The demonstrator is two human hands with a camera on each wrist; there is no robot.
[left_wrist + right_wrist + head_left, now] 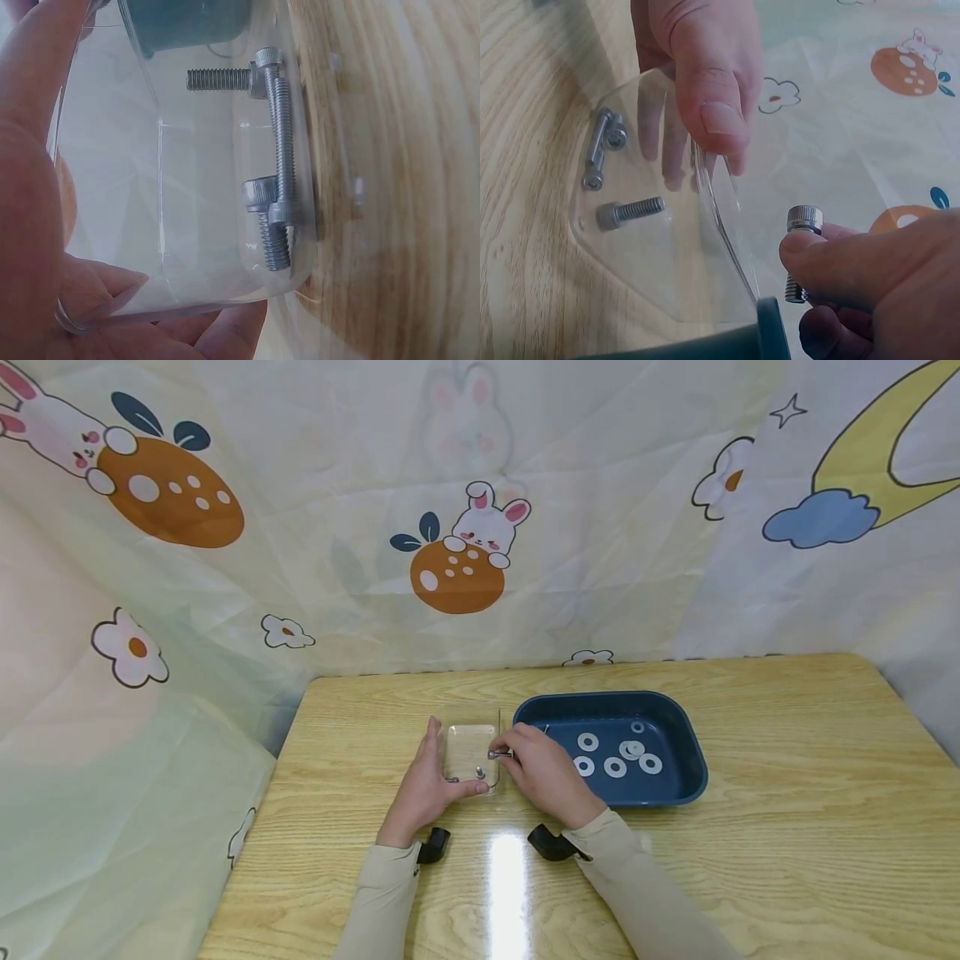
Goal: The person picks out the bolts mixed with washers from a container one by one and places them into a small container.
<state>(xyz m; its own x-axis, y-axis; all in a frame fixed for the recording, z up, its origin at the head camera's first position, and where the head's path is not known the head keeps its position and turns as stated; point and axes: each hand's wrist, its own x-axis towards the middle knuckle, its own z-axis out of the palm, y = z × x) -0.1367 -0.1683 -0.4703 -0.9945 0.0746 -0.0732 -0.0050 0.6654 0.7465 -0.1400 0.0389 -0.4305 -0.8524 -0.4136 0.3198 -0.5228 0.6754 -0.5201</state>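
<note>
A clear plastic box [471,735] stands on the table, gripped at its near left corner by my left hand [420,793]. The thumb lies over the near rim while the fingers spread along the outside of the wall. Several silver socket-head bolts [283,135] lie on its bottom, two of them crossing each other. My right hand [551,777] is at the box's right side. Between its thumb and finger it pinches another socket-head bolt [805,217], head up in the right wrist view and apart from the box wall.
Just right of the box sits a dark blue tray [697,768], with several flat white washers [615,767] on its floor. A thin silver piece [547,728] shows at its left end. A printed cloth [600,568] hangs behind the wooden table [810,827].
</note>
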